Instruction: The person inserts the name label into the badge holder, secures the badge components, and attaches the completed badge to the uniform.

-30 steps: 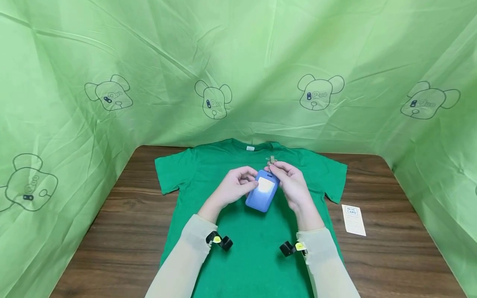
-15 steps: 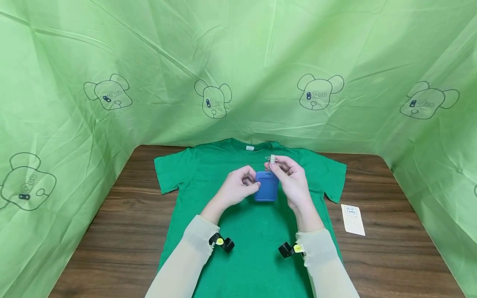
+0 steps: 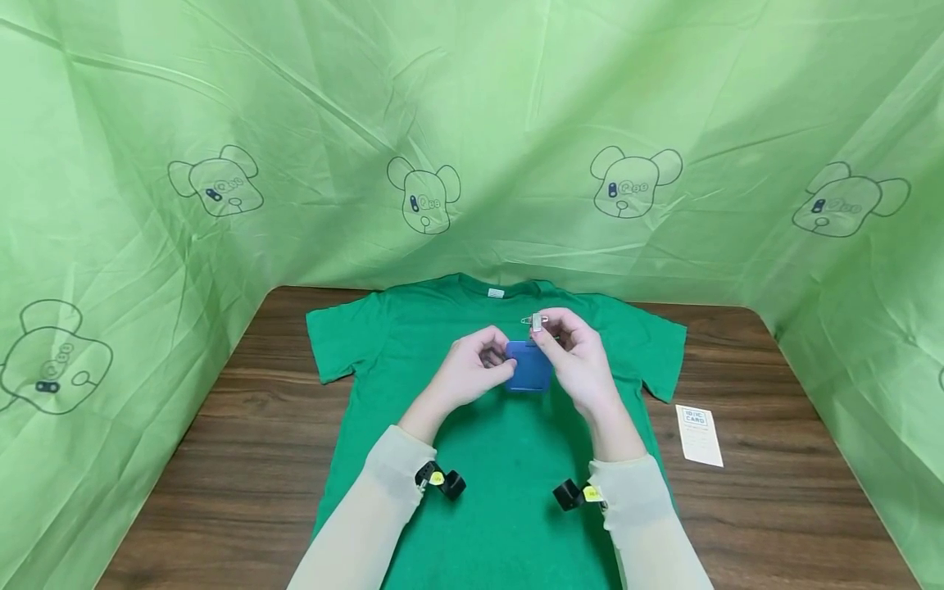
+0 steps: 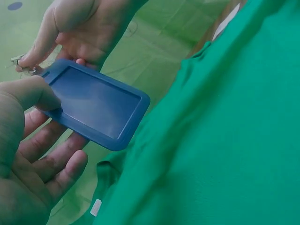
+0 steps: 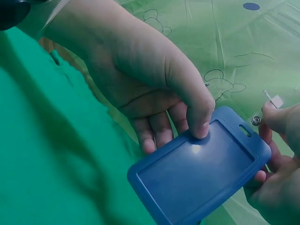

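A blue badge holder [image 3: 528, 369] is held up over a green T-shirt [image 3: 494, 492], its framed face towards the wrist cameras. My left hand [image 3: 475, 367] pinches one long edge, the thumb [image 4: 44, 96] on the face near the slotted end and other fingers behind. My right hand [image 3: 578, 359] pinches a small metal clip with a safety pin [image 3: 536, 322] between thumb and index finger. A short clear strap with a snap [image 5: 256, 120] joins the clip to the slot. In the right wrist view, other fingertips of the right hand touch the holder's edge from behind.
A white card [image 3: 699, 436] with printed text lies on the dark wooden table [image 3: 796, 483], right of the shirt. The T-shirt is spread flat, collar away from me. Green cloth walls [image 3: 509, 98] with bear-head drawings stand behind and at both sides.
The badge holder has swung from slanted to straight and tipped, so it looks shorter in the head view. Its bright glare there is gone. The right hand has turned the clip slightly.
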{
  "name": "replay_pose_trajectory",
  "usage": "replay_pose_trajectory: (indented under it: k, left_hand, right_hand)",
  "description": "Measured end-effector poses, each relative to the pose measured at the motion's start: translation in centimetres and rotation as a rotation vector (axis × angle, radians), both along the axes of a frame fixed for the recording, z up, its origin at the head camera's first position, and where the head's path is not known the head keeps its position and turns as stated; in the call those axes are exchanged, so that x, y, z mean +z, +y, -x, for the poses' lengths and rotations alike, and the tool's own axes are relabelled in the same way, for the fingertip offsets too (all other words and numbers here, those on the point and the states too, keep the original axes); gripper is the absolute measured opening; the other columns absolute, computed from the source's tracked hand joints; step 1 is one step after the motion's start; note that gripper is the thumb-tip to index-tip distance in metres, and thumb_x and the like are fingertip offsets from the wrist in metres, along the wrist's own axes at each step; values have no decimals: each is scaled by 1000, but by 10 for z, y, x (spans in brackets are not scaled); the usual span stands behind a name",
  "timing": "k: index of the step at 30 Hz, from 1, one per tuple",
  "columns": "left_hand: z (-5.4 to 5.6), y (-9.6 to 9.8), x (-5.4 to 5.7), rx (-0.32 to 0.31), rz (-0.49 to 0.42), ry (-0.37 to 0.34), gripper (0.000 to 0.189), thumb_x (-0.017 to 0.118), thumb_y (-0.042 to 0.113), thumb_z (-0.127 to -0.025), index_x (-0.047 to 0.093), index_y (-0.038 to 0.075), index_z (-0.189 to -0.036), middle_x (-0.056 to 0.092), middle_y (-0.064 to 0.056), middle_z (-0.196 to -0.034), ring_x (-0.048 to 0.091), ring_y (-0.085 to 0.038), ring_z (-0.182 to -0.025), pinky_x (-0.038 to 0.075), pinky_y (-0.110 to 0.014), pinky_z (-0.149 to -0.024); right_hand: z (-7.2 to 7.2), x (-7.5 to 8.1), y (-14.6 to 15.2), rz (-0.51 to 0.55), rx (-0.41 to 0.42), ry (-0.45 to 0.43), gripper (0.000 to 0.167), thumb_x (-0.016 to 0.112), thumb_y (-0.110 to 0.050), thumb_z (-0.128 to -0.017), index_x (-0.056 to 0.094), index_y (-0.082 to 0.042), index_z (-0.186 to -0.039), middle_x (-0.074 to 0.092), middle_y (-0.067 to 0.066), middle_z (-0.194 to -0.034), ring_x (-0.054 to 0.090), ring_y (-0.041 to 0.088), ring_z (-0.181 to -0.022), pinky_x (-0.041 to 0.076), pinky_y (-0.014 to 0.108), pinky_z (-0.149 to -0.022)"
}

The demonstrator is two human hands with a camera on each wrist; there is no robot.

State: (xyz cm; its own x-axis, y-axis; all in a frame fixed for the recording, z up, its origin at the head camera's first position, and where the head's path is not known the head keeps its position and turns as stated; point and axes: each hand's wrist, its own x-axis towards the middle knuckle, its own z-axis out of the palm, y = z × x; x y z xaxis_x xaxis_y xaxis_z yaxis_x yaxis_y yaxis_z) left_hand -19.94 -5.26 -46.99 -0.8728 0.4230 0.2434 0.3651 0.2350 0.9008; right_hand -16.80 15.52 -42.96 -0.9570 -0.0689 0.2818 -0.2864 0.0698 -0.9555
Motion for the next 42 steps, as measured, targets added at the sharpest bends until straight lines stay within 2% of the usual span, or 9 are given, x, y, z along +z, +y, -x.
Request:
replay_pose_trajectory:
  k: [4, 9, 16, 21, 27, 33, 36, 42]
  left_hand:
    - [0, 0, 0, 1, -7, 32, 11, 80, 10, -98, 71, 10, -104, 74, -3, -97, 69, -16, -86, 58, -31, -77]
    - [-2, 1, 3, 10, -38, 66, 12, 81, 12, -98, 72, 10, -107, 75, -3, -100, 69, -17, -88, 57, -31, -76]
    - [-6, 3, 9, 48, -59, 108, 13, 82, 15, -99, 73, 11, -108, 75, -1, -102, 67, -16, -89, 58, -33, -77]
    - [-7, 4, 12, 75, -78, 133, 11, 80, 16, -101, 73, 12, -109, 74, -1, -101, 66, -18, -88, 59, -35, -77]
    - [-8, 4, 14, 87, -110, 157, 9, 78, 16, -102, 73, 13, -109, 75, -2, -102, 67, -20, -89, 60, -46, -77]
    - [-6, 2, 14, 111, -114, 192, 7, 78, 15, -101, 74, 12, -106, 76, -2, -100, 69, -26, -88, 60, -49, -74]
    - [-6, 2, 14, 133, -116, 213, 6, 78, 14, -100, 74, 12, -104, 76, -3, -98, 69, -28, -86, 60, -48, -72]
    - [-5, 0, 13, 203, -94, 248, 7, 78, 15, -98, 73, 12, -100, 75, -1, -96, 69, -17, -85, 60, -40, -69]
  right_hand:
    - [1, -2, 2, -5, 53, 35, 18, 60, -2, -112, 64, 7, -128, 65, 22, -117, 63, 22, -102, 55, 27, -90]
    - [1, -3, 1, -5, 77, 37, 19, 59, -3, -113, 63, 8, -128, 66, 15, -118, 63, 20, -103, 55, 26, -90]
    - [1, -4, -2, 26, 109, 65, 18, 59, 1, -111, 63, 9, -127, 66, 14, -117, 63, 20, -104, 55, 26, -92]
    - [1, -3, -2, 18, 130, 50, 18, 60, -1, -111, 63, 8, -127, 66, 13, -120, 64, 21, -107, 56, 27, -93]
    - [1, -3, -2, 0, 88, 60, 20, 61, -2, -111, 64, 3, -130, 66, 9, -118, 63, 24, -107, 55, 29, -90]
    - [3, -1, -1, -36, 43, 63, 23, 66, -4, -109, 67, -1, -132, 67, 10, -112, 62, 25, -105, 54, 31, -86]
    - [2, 0, 1, -63, 31, 31, 24, 68, -5, -109, 68, 0, -132, 67, 11, -112, 62, 23, -104, 53, 29, -84]
    - [2, 2, 7, -71, 13, -67, 30, 70, -13, -109, 69, 1, -136, 66, 11, -115, 62, 21, -106, 53, 27, -89]
